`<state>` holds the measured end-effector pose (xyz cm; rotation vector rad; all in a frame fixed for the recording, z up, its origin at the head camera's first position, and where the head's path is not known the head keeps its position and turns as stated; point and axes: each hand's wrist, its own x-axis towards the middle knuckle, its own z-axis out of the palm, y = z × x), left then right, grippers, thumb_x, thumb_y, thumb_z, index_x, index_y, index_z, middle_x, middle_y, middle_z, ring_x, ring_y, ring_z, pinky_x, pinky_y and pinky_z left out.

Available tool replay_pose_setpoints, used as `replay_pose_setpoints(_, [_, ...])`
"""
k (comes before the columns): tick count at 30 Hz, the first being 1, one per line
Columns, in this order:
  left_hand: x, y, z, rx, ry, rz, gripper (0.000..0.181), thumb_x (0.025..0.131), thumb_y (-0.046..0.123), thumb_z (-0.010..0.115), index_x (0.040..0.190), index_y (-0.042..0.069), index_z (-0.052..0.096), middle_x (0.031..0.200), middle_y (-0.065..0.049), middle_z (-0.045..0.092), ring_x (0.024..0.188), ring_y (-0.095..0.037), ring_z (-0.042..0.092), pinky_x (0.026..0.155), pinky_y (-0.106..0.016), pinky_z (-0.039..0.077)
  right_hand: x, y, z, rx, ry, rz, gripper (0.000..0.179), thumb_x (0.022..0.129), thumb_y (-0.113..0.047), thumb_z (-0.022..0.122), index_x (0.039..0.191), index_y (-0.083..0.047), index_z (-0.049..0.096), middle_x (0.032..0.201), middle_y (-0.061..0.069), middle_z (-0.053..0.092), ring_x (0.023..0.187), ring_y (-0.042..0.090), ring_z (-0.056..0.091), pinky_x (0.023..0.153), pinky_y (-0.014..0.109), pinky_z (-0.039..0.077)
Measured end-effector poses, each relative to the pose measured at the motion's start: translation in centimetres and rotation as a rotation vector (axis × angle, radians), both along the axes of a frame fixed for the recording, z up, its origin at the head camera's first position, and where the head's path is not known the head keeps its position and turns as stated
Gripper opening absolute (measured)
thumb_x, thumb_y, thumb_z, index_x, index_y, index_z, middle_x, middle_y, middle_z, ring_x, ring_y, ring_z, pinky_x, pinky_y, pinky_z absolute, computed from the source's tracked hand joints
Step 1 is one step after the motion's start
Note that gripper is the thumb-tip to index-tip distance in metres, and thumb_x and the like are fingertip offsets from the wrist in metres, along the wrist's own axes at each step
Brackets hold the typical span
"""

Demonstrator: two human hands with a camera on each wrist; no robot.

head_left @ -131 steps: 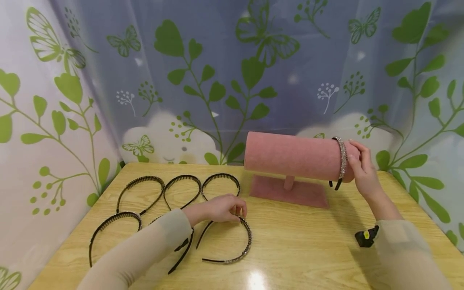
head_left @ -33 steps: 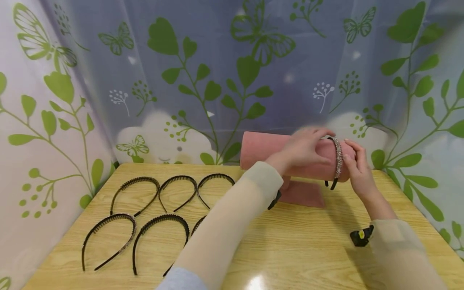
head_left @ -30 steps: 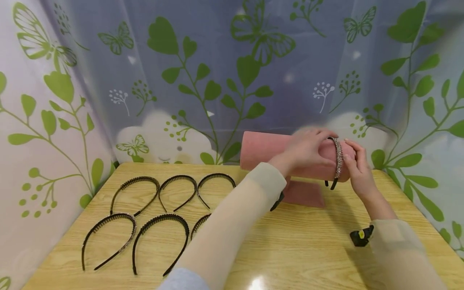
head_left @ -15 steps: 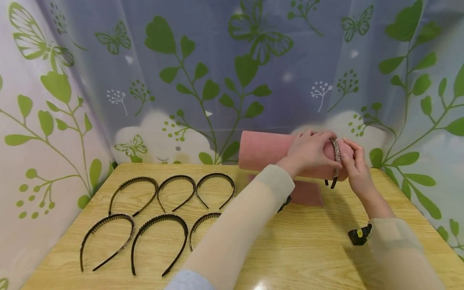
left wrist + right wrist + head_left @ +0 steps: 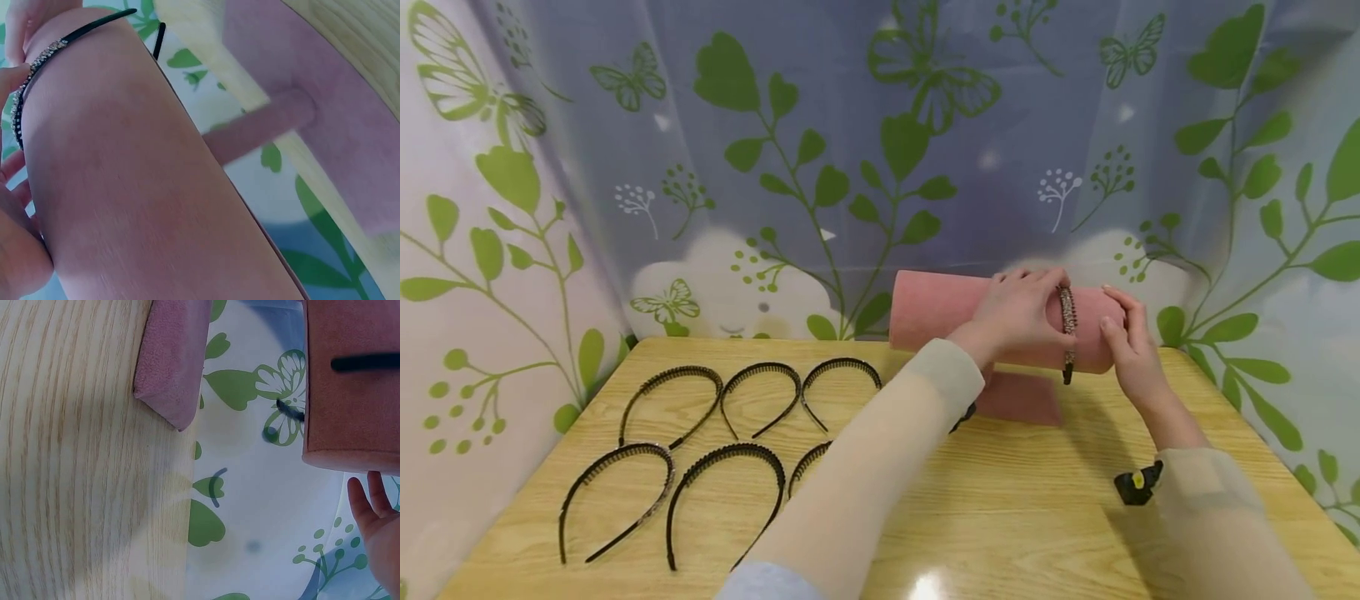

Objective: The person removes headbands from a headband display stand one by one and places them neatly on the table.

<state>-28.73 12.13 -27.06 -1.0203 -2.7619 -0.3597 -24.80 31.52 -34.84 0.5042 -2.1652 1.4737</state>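
Note:
A black headband with a glittery silver front (image 5: 1068, 321) hangs over the padded pink roll of a headband stand (image 5: 936, 308), near its right end. My left hand (image 5: 1018, 312) reaches over the roll and grips the headband, with the thumb in front and the fingers over the top. In the left wrist view the sparkly headband (image 5: 37, 65) curves round the roll beside my thumb. My right hand (image 5: 1135, 354) holds the roll's right end between thumb and fingers. In the right wrist view a dark headband tip (image 5: 365, 362) crosses the roll.
Several dark toothed headbands lie in two rows on the left of the wooden table (image 5: 1015, 517), including a black one (image 5: 730, 450) in front. My left sleeve (image 5: 857, 475) partly covers another headband (image 5: 805, 467). A patterned curtain (image 5: 820, 125) stands behind.
My left hand has gone from the headbands on the table to the roll and taken hold of the glittery headband, which has slid left along it. My right hand keeps its place.

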Motion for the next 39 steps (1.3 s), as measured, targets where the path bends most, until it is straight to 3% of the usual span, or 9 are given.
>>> replay_pose_setpoints(9, [-0.8,-3.9,-0.3,0.038,0.013,-0.025,0.068,0.078,0.063,0.069,0.132,0.030,0.043,0.129,0.014,0.049,0.117,-0.012,0.041,0.096,-0.033,0.030,-0.1,0.0,0.2,0.037,-0.024,-0.030,0.047,0.106,-0.017,0.038,0.150,-0.007,0.024,0.146,0.014,0.031,0.124,0.005,0.035,0.093,0.016,0.032])
replay_pose_setpoints(19, [-1.5,-8.6,-0.5,0.099,-0.015,-0.017,0.065,0.078,0.058,0.071,0.127,0.026,0.046,0.129,0.011,0.049,0.120,-0.014,0.042,0.103,-0.036,0.028,-0.1,0.0,0.2,0.029,-0.006,-0.034,0.046,0.105,-0.015,0.039,0.149,-0.006,0.026,0.145,0.005,0.033,0.124,0.005,0.035,0.094,0.018,0.032])
replay_pose_setpoints(25, [-1.7,-10.8,-0.6,0.102,0.019,0.006,0.063,0.078,0.058,0.072,0.126,0.025,0.048,0.126,0.011,0.052,0.116,-0.013,0.046,0.102,-0.038,0.029,0.0,0.0,0.3,0.022,0.002,-0.032,0.046,0.105,-0.015,0.039,0.149,-0.007,0.027,0.142,-0.001,0.035,0.122,0.003,0.036,0.093,0.016,0.032])
replay_pose_setpoints(33, [-1.9,-12.6,-0.9,0.109,0.039,0.008,0.066,0.077,0.057,0.074,0.127,0.022,0.049,0.128,0.008,0.053,0.117,-0.014,0.048,0.105,-0.035,0.028,0.1,0.0,0.1,0.029,0.003,-0.040,0.046,0.105,-0.015,0.039,0.149,-0.008,0.028,0.140,-0.003,0.035,0.122,0.003,0.036,0.093,0.015,0.032])
replay_pose_setpoints(39, [-2.1,-12.8,-1.0,0.128,0.061,-0.012,0.063,0.078,0.060,0.072,0.121,0.020,0.051,0.121,0.006,0.053,0.115,-0.015,0.048,0.104,-0.037,0.029,0.0,-0.1,0.0,0.012,0.010,-0.031,0.046,0.105,-0.013,0.040,0.149,-0.008,0.029,0.140,-0.003,0.036,0.121,0.004,0.037,0.092,0.014,0.033])
